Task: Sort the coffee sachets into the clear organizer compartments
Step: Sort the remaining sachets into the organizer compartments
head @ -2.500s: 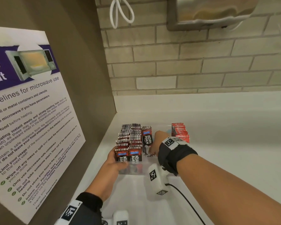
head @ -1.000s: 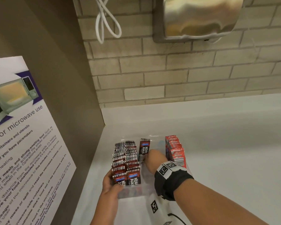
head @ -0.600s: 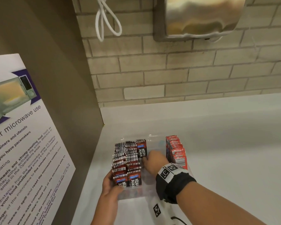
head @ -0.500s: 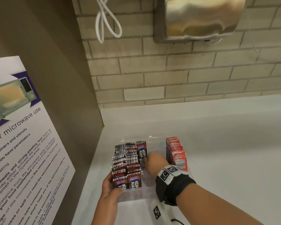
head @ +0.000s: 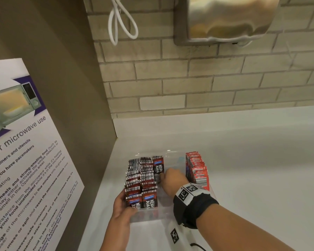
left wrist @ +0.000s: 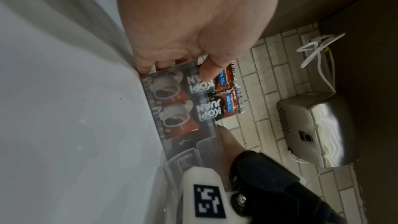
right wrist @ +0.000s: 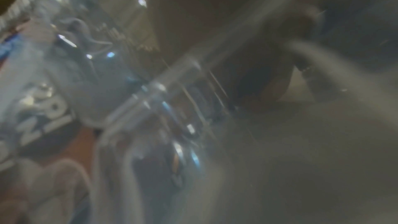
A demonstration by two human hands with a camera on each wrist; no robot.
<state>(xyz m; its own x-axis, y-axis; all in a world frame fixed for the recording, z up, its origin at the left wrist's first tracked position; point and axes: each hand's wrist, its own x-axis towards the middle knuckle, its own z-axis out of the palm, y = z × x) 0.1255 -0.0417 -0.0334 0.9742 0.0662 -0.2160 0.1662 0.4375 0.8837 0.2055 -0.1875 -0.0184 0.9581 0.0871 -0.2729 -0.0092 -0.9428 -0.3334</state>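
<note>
Looking down from the head camera, we see a clear organizer on a white counter, close to the corner where a brown side wall meets pale brick. Its left two rows are packed with upright black-and-red Kopi Juan sachets, and a row of red sachets stands at its right side. Between them, one Kopi Juan sachet stands upright at the far end of the middle row, just beside the packed rows.

Our right hand reaches into that middle row, knuckles up, fingertips at the lower part of the lone sachet. From above the fingers are hidden under the hand, and the right wrist view is too blurred and dark to settle it, so we cannot tell whether this hand pinches the sachet or merely touches it.

Our left hand holds the organizer's near left corner. The head view shows only the back of the hand; the left wrist view shows what it misses: the thumb pressed on the clear front wall over the nearest sachet's printed face, and the fingers curled round the corner, so the hand is grasping the organizer. That view also shows the coffee-cup pictures on the two front sachets.

A steel hand dryer and a looped white cable hang on the brick. A microwave-use poster leans at the left.
</note>
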